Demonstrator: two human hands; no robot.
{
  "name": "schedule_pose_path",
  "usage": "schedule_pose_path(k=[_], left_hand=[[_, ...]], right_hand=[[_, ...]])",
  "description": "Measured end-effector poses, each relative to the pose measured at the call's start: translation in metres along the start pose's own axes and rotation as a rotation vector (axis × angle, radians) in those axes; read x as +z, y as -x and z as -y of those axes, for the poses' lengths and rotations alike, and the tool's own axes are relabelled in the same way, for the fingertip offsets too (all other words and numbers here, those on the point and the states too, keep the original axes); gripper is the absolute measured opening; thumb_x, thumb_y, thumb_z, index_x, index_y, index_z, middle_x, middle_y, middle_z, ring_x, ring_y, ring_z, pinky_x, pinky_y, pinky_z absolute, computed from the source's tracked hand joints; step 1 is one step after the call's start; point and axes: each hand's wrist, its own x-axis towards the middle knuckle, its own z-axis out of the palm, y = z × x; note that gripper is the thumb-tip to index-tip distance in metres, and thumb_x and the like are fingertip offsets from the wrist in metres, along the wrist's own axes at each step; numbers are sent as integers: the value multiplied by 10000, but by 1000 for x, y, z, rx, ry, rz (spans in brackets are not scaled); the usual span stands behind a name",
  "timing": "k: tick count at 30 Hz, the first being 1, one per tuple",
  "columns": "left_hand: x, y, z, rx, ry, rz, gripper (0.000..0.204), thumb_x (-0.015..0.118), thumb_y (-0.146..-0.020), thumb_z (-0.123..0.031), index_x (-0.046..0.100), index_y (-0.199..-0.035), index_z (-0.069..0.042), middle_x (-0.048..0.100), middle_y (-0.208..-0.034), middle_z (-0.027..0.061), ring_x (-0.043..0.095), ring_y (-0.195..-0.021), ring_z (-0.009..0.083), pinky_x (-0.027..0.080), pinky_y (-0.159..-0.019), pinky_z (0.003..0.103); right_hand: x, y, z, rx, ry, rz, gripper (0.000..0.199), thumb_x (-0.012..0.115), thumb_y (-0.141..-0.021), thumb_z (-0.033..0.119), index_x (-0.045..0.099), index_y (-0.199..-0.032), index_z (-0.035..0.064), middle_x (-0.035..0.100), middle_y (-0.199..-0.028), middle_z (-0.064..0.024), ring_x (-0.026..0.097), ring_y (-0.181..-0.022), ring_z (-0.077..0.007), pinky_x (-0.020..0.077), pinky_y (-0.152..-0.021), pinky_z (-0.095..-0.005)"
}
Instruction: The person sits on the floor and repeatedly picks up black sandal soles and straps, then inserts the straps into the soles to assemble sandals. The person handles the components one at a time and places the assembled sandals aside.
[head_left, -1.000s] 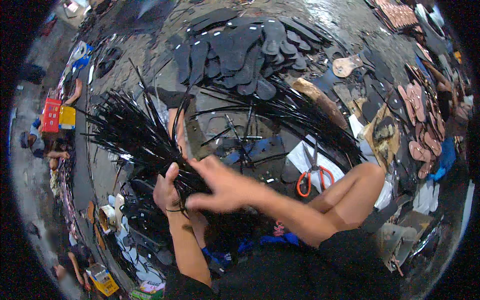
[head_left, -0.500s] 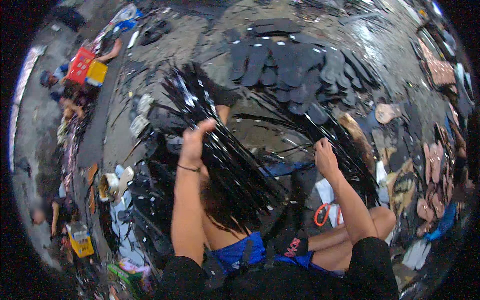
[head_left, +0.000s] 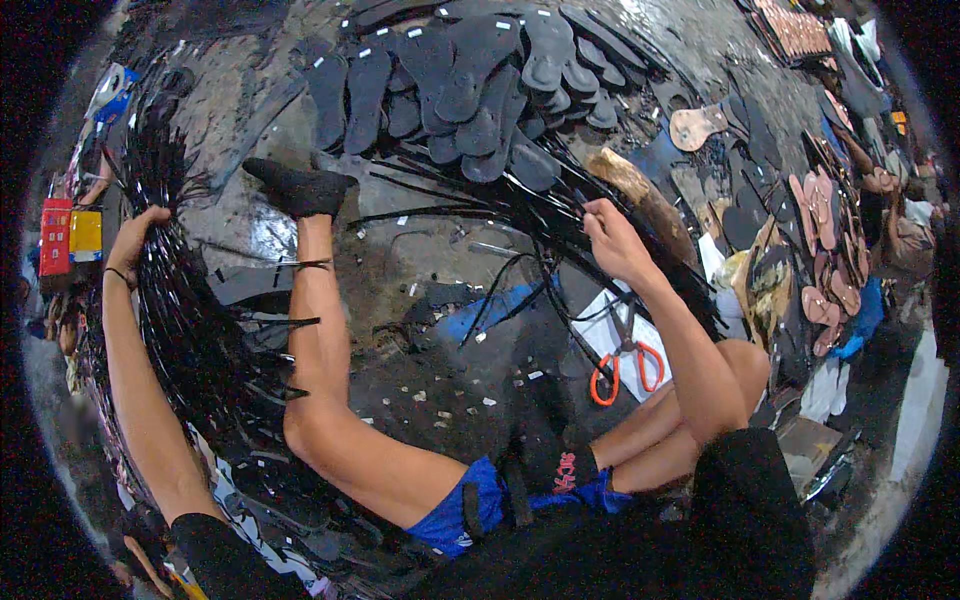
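Now left hand (head_left: 135, 235) grips strip bundle (head_left: 185, 330), right hand (head_left: 612, 240) touching strips (head_left: 520, 205).

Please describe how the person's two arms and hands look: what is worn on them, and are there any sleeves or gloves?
Both arms are bare from the hands up to short black sleeves near the shoulders. The left hand has no glove, and a thin dark band circles its wrist. The right hand is also gloveless; no ring or band can be made out on it.
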Motion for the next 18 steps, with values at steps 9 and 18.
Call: schedule_pose_path(k=[9,18], left_hand=[[135,-48,196,76,-335,113,722,825,-758,-360,550,-1297,34,678,-1172,155,653,-1069,266,493,-961,383],[227,57,56,631,-477,-429,704,732,-855,-255,436,-1447,-14,522,-1405,220,480,-1307,391,368,-1114,442]], right_hand=[[40,58,27,46,673,473,596,762,-799,496,599,-1104,11,704,-954,-251,699,-916,-414,567,-788,-508],[10,21,13,-154,615,114,544,786,-796,334,565,-1175,13,681,-914,-223,666,-907,-373,555,-804,-487]])
